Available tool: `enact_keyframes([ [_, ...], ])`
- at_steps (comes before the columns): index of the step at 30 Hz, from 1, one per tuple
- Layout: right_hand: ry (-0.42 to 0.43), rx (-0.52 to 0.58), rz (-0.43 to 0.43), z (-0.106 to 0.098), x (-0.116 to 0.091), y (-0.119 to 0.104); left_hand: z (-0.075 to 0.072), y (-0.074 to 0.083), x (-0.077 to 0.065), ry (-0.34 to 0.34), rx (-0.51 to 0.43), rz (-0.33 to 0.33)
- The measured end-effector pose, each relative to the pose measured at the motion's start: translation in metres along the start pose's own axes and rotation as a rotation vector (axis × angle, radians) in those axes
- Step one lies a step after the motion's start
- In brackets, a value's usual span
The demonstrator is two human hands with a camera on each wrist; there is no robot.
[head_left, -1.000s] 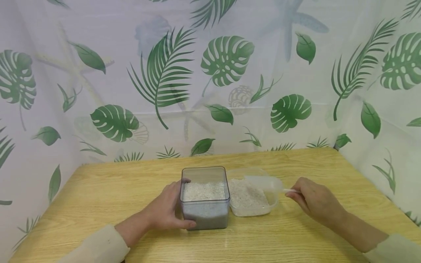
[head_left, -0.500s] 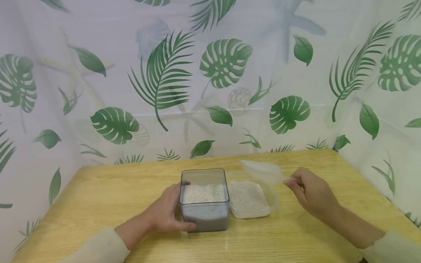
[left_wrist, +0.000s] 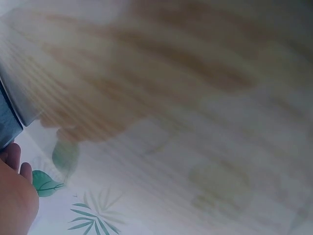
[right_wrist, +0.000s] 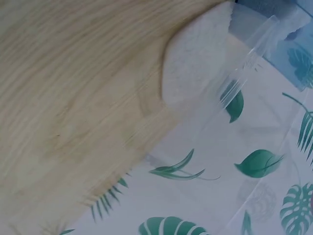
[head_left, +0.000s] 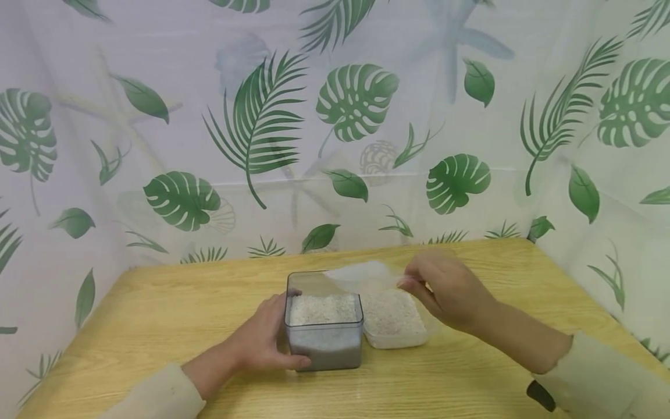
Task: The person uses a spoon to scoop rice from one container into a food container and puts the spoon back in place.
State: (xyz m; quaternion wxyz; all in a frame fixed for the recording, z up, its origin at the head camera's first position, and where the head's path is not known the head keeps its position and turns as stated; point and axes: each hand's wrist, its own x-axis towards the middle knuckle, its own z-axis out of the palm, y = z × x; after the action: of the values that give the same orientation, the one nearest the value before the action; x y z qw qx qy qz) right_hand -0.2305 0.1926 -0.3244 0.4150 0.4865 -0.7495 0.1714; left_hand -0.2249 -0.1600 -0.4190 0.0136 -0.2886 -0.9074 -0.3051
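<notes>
A smoky see-through square container (head_left: pixel 324 349) holds white grains (head_left: pixel 321 308) that look like rice. My left hand (head_left: pixel 262 337) grips its left side, thumb across the front, fingers behind. In the left wrist view the hand (left_wrist: pixel 17 196) and a corner of the container (left_wrist: pixel 10 120) show at the left edge. My right hand (head_left: pixel 452 288) pinches the handle of a translucent scoop (head_left: pixel 361 273), which is over the container's back right corner; what it carries is unclear. Below stands a clear plastic tub (head_left: pixel 398 342) of the same grains, also seen in the right wrist view (right_wrist: pixel 195 58).
Both vessels stand side by side on a wood-grain table (head_left: pixel 209 302). A white curtain (head_left: pixel 335 163) with green leaf prints hangs along the back and both sides.
My right hand has lifted the scoop out of the tub and moved it left to the grey container. My left hand has stayed on the container.
</notes>
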Motion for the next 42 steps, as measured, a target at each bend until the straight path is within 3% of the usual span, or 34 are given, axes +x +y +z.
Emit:
enact_keyframes([
  [13, -0.147, -0.019, -0.202, 0.023, 0.04, -0.017, -0.003, 0.002, 0.001, -0.001, -0.002, 0.012],
  [17, -0.232, -0.053, -0.227, 0.033, 0.048, -0.022, -0.003, 0.001, 0.002, 0.002, -0.007, 0.024],
  [28, -0.601, -0.279, -0.141, 0.051, 0.076, -0.034, -0.004, -0.004, 0.006, 0.007, -0.014, 0.054],
  [34, -0.641, -0.308, -0.175, 0.059, 0.079, -0.038, -0.005, -0.003, 0.005, -0.006, -0.013, 0.031],
  [42, -0.633, -0.166, -0.014, 0.066, 0.072, -0.034, -0.007, -0.004, 0.004, -0.012, -0.003, 0.023],
])
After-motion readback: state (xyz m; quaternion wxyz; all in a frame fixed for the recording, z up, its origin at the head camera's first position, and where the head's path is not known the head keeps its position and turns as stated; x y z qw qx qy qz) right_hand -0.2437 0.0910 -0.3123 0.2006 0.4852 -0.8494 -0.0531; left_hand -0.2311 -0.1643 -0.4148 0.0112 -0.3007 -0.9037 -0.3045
